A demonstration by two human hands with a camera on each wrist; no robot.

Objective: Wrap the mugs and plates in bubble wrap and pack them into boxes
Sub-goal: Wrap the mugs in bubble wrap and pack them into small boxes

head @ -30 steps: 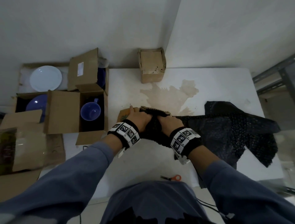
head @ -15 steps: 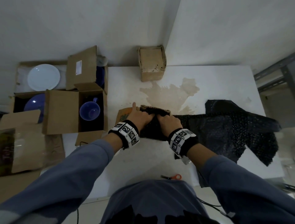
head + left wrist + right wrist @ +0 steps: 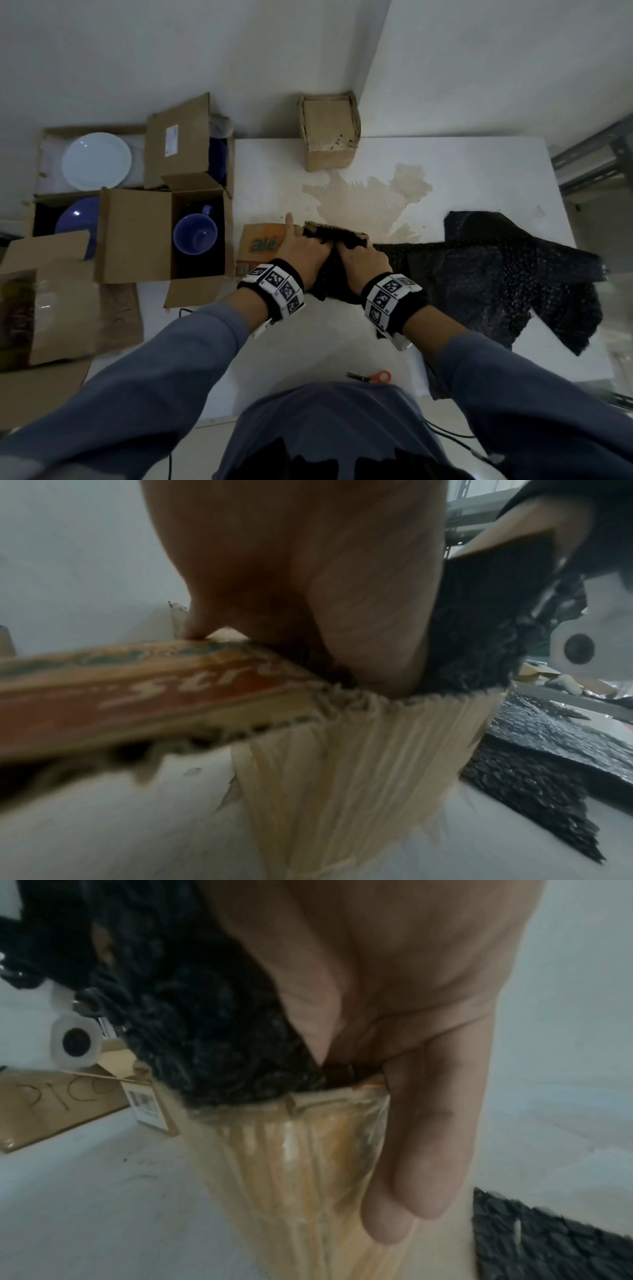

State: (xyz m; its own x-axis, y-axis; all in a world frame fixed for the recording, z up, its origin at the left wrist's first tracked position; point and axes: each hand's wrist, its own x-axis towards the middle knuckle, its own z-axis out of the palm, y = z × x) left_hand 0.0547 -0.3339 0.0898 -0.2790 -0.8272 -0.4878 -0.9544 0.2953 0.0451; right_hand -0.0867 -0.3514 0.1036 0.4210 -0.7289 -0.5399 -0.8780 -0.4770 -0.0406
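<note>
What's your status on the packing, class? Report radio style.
Left hand and right hand pressing black-wrapped bundle into small box. Right fingers straight down box side. Loose bubble wrap lies alongside.

Box flap [image 3: 263,244] — green "alé" (left wrist: "str"); handwritten "PIC" on another carton [image 3: 51,1110].

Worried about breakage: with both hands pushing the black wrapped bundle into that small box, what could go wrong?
The wrapped bundle bulges above the small cardboard box while the left hand and right hand press it in; the box's frayed rim could tear, or the contents crack. The loose bubble wrap seems to trail from the bundle, so lifting could drag it. The scissors lie near the table edge and could be knocked off.
</note>
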